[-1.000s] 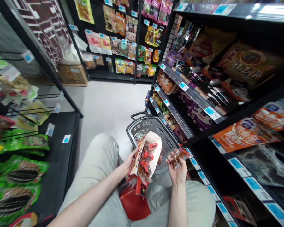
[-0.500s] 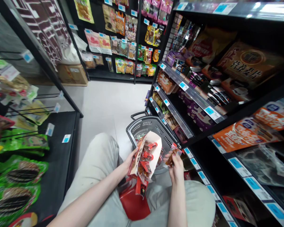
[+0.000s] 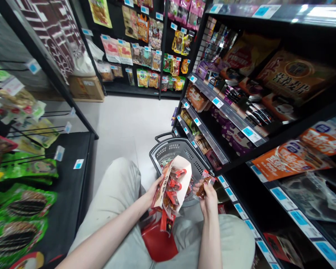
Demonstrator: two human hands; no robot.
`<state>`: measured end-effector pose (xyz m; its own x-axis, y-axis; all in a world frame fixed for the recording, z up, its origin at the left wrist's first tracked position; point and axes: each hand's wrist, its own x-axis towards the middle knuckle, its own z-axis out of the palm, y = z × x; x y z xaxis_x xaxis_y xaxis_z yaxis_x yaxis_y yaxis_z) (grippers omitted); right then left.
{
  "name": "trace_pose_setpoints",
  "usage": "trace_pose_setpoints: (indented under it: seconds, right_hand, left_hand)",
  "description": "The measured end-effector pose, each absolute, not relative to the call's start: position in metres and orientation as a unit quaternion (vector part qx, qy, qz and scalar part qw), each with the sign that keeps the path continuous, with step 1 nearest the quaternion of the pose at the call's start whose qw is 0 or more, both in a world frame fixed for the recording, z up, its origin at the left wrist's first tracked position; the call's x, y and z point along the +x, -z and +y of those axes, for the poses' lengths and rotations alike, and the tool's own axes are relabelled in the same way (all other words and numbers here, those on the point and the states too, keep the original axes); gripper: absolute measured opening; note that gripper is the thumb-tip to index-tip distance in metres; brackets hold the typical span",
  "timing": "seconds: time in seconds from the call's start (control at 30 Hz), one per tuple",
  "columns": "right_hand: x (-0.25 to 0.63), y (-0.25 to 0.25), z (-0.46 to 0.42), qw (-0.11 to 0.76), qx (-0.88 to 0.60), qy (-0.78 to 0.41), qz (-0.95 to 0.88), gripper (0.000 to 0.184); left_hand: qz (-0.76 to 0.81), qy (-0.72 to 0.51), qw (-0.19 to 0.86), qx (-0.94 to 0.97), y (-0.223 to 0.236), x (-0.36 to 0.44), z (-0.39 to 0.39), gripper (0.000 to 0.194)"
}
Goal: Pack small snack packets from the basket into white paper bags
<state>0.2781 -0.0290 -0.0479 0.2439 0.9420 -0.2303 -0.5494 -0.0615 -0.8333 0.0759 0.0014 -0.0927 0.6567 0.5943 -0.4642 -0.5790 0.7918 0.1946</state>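
My left hand [image 3: 154, 191] is closed around the side of an open cardboard snack box [image 3: 183, 166], tilted above my lap. Several small red-and-clear snack packets [image 3: 173, 184] show inside it, and one packet [image 3: 167, 221] hangs over its lower edge. To the right of the box, my right hand [image 3: 208, 197] pinches a single snack packet [image 3: 202, 187] with brown contents. Behind both hands stands a grey shopping basket [image 3: 182, 146], holding small wrapped items that the box partly hides. Under the box, between my legs, is a red surface [image 3: 160, 242].
Shelves with price tags [image 3: 217, 102] rise close on the right, stocked with packaged food. On the left, a black rack [image 3: 72, 186] carries green snack bags [image 3: 19, 201]. Hanging snack bags [image 3: 145, 56] line the far wall beyond the pale floor [image 3: 117, 123]. A carton [image 3: 86, 89] stands at the back left.
Hardly anything differs. The box, the basket and both hands keep their places, and the packet in my right hand has turned slightly.
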Motion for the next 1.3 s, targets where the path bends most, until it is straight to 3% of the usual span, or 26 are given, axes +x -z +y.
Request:
trace_pose_setpoints:
  seconds: [0.13, 0.27, 0.8, 1.03, 1.3]
  right_hand:
    - [0.2742, 0.0443, -0.0317, 0.649, -0.428, -0.590, -0.217, 0.022]
    - [0.2739, 0.0458, -0.0318, 0.645, -0.421, -0.591, -0.240, 0.033]
    - [0.2748, 0.0448, -0.0316, 0.655, -0.433, -0.556, -0.273, 0.034]
    - [0.2750, 0.0415, -0.0343, 0.631, -0.407, -0.601, -0.274, 0.046]
    - [0.2795, 0.0441, -0.0343, 0.633, -0.424, -0.579, -0.291, 0.039]
  left_hand:
    - [0.250, -0.321, 0.914, 0.010, 0.0950, 0.0753, 0.0015, 0.052]
    - [0.245, -0.320, 0.915, 0.009, 0.0966, 0.0752, 0.0014, 0.051]
    - [0.253, -0.313, 0.915, 0.019, 0.1002, 0.0748, 0.0021, 0.053]
    - [0.238, -0.320, 0.917, 0.020, 0.0954, 0.0755, 0.0013, 0.053]
    - [0.245, -0.324, 0.914, 0.015, 0.0943, 0.0761, 0.0011, 0.051]
